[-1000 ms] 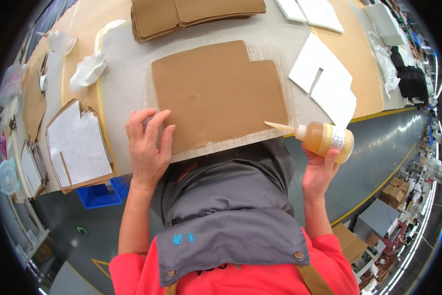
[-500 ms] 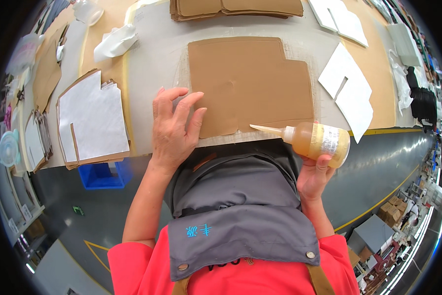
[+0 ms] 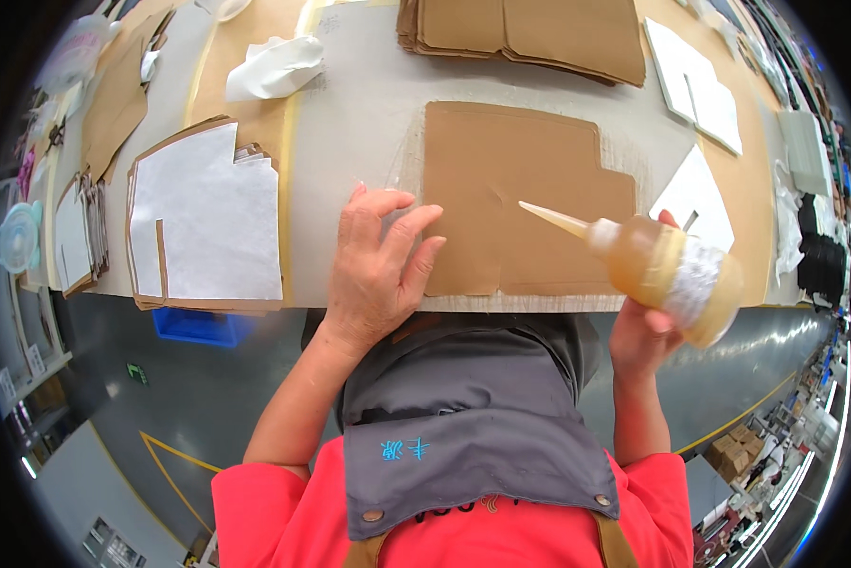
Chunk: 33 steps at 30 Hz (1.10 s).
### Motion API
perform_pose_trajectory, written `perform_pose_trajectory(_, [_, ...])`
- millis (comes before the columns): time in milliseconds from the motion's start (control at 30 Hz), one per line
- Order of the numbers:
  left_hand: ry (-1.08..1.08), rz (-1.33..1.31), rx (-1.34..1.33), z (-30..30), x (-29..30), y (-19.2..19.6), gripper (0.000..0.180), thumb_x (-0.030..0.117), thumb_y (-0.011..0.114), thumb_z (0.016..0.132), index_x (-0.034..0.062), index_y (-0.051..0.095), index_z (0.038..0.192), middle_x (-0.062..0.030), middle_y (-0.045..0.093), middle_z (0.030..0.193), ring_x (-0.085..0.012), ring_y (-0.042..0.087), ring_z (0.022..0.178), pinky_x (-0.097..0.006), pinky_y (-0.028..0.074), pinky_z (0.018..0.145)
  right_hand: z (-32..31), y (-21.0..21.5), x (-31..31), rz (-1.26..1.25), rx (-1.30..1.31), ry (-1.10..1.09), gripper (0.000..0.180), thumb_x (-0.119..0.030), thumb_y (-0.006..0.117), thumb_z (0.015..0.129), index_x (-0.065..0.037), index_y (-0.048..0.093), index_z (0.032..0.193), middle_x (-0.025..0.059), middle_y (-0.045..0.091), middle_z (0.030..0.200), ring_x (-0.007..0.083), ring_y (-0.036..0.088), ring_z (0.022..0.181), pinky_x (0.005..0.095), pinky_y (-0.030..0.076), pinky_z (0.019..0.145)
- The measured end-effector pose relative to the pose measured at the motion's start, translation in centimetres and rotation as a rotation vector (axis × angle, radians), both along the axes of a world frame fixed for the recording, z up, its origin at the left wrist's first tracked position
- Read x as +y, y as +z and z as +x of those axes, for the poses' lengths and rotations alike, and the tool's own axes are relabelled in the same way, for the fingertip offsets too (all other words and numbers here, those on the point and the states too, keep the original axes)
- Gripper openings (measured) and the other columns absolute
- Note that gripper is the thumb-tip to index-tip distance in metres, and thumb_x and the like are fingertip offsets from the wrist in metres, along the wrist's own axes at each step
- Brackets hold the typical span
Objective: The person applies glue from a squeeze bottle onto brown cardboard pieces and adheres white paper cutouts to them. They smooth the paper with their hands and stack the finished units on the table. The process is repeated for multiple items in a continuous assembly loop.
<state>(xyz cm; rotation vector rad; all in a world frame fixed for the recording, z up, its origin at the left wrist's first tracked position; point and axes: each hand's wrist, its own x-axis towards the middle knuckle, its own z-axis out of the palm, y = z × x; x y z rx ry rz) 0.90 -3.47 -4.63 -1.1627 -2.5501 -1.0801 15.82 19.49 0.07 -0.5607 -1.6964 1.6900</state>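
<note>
we hold a bottle [image 3: 673,275] — nozzle [image 3: 560,221] over the brown sheet [image 3: 501,232] on the grey tabletop [image 3: 359,114]
our right hand [image 3: 641,333] wraps the bottle at the sheet's right — our left hand [image 3: 378,260], fingers loosely bent and empty, is at its left edge.

Plain brown panel [image 3: 520,237], amber bottle [image 3: 637,257], white label [image 3: 693,276], grey apron [image 3: 473,374], red shirt [image 3: 274,511]

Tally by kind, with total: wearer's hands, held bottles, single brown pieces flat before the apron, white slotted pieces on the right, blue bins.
Hands: 2 (left hand, right hand)
Squeeze bottle, in the right hand: 1
Brown piece: 1
White slotted pieces: 2 (upper piece, lower piece)
Blue bin: 1
Total: 7
</note>
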Motion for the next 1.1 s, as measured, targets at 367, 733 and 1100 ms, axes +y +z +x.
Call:
perform_pose_trajectory(367, [-0.012, -0.009, -0.045, -0.3, -0.1, -0.1, 0.029, 0.018, 0.073, 0.088, 0.0114, 0.068, 0.116, -0.0092, 0.053, 0.117, -0.0293, 0.054, 0.113, -0.055, 0.041, 0.109, -2.1, -3.5, 1.1, 0.314, -0.036, 0.161, 0.114, -0.051, 0.101, 0.045, -0.001, 0.046, 0.131, 0.0186, 0.061, 0.129, 0.0331, 0.06, 0.122, 0.0454, 0.047, 0.107])
perform_pose_trajectory(733, [-0.02, -0.005, -0.048, -0.3, -0.1, -0.2, 0.028, 0.017, 0.073, 0.089, 0.0113, 0.068, 0.116, -0.0092, 0.053, 0.119, -0.0298, 0.054, 0.113, -0.054, 0.041, 0.108, -1.2, -2.2, 1.4, 0.206, -0.145, 0.037, 0.106, -0.062, 0.084, 0.068, -0.005, 0.036, 0.144, 0.0204, 0.05, 0.144, 0.0313, 0.05, 0.133, 0.0469, 0.04, 0.113])
perform_pose_trajectory(1100, [-0.005, 0.001, -0.008, -0.1, 0.0, -0.3, 0.027, 0.016, 0.072, 0.089, 0.0108, 0.069, 0.115, -0.0094, 0.054, 0.118, -0.0303, 0.054, 0.11, -0.054, 0.042, 0.107, 1.6, -1.9, 1.2, 0.16, -0.17, 0.119, 0.098, -0.059, 0.081, 0.077, -0.006, 0.038, 0.147, 0.0237, 0.05, 0.144, 0.035, 0.048, 0.136, 0.0507, 0.04, 0.113])
